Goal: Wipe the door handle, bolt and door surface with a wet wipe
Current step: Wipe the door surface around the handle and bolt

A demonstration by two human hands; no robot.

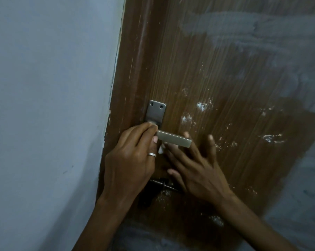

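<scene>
A brown wooden door (216, 78) carries a silver lever handle (174, 140) on a screwed metal plate (155, 110). My left hand (131, 160), a ring on one finger, grips the handle near its pivot. A bit of white wet wipe (161, 149) shows just below the handle between my two hands. My right hand (194, 165) lies with straight spread fingers on the door, reaching under and behind the lever; whether it holds the wipe is hidden. A dark bolt (162, 184) sits below the hands, partly covered by them.
A pale blue-grey wall (49, 105) borders the door's left edge. White specks and dusty grey smears (261, 33) cover the door at the top and right; a darker, damp-looking patch surrounds the handle.
</scene>
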